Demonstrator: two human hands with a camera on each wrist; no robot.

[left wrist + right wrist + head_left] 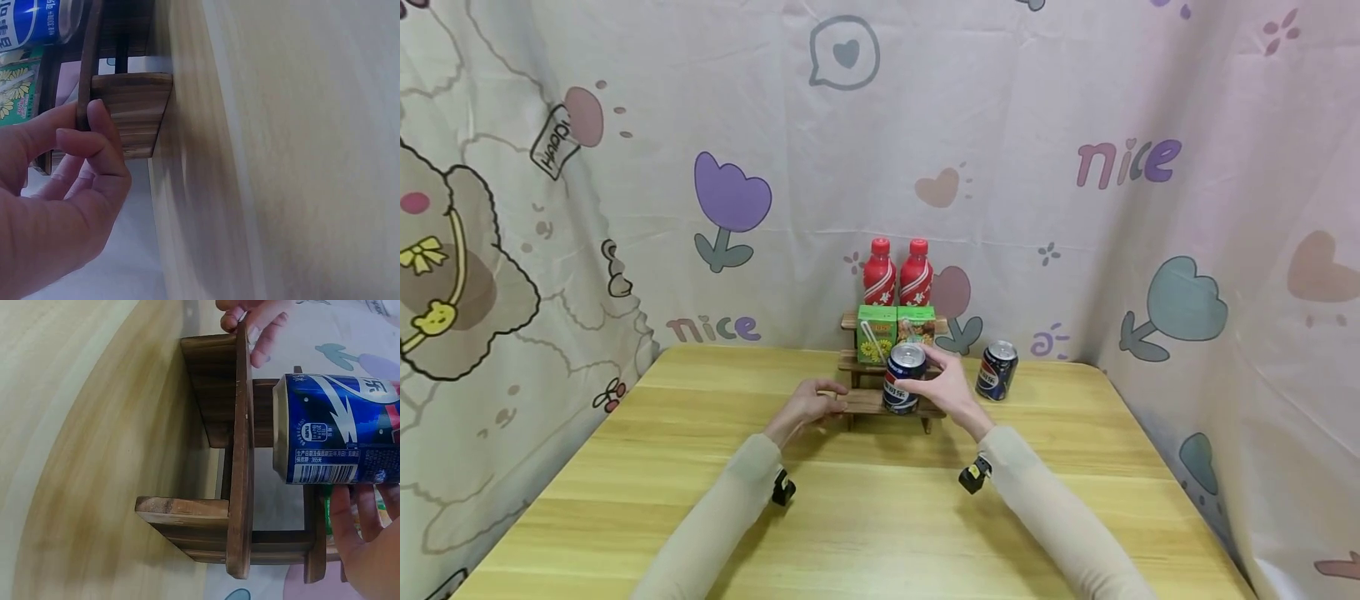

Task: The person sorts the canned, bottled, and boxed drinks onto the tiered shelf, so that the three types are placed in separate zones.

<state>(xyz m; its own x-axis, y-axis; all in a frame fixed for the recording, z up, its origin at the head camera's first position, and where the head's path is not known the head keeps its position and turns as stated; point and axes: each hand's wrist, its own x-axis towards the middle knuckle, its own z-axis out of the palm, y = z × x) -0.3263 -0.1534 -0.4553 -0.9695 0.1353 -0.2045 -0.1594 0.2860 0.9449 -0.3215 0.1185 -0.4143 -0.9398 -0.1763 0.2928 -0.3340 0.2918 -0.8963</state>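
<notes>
A blue soda can (902,392) is in my right hand (947,385), which grips its side. In the right wrist view a small gap separates the can's base (281,431) from the lowest board (240,469) of a three-step wooden rack. My left hand (808,406) pinches the left end of that board; in the left wrist view its thumb and fingers (94,147) curl round the board's end. Two green drink cartons with straws, the left carton (877,333) and the right carton (921,321), stand on the middle step. Behind them, a left red bottle (879,279) and a right red bottle (915,279) occupy the top step.
Another blue soda can (997,371) stands on the wooden table (880,517), to the right of the rack. A printed cloth (1000,125) hangs behind the table and along both sides.
</notes>
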